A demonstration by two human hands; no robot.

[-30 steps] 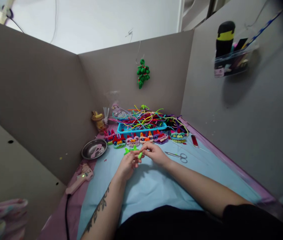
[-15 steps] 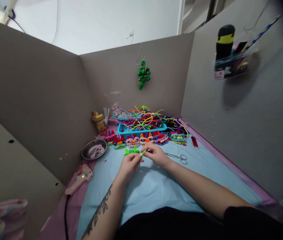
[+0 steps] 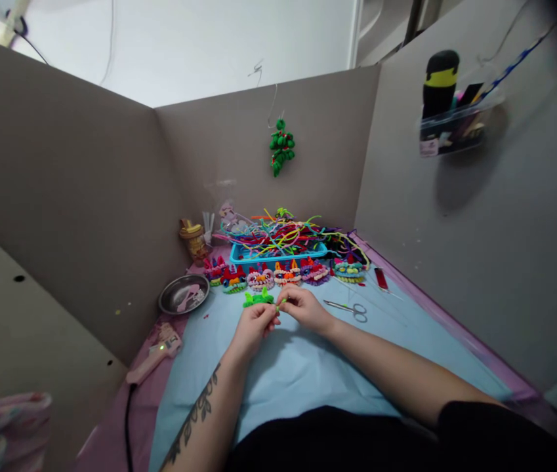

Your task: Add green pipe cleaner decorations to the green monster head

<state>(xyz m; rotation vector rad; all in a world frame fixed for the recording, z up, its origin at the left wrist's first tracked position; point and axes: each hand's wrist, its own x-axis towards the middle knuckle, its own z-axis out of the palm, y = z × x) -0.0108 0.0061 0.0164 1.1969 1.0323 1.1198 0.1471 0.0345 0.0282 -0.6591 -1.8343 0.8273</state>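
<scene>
My left hand point(image 3: 254, 324) and my right hand point(image 3: 304, 305) meet over the light blue mat point(image 3: 308, 367), fingers pinched together. Both grip a small green pipe-cleaner piece point(image 3: 259, 299) that sticks out above my left fingers. Just beyond the hands runs a row of several finished colourful pipe-cleaner figures point(image 3: 283, 273). Behind them a blue basket point(image 3: 278, 253) holds a tangle of loose pipe cleaners point(image 3: 288, 233).
Small scissors point(image 3: 350, 307) lie right of my hands. A metal dish point(image 3: 184, 293) and a pink glue gun point(image 3: 157, 354) sit at the left. A jar point(image 3: 192, 237) stands in the back corner. Grey partition walls surround the desk; a green ornament point(image 3: 281, 145) hangs on the back one.
My hands have worked the green piece slightly, with the right fingers sliding along its end. Both hands stay in nearly the same spot.
</scene>
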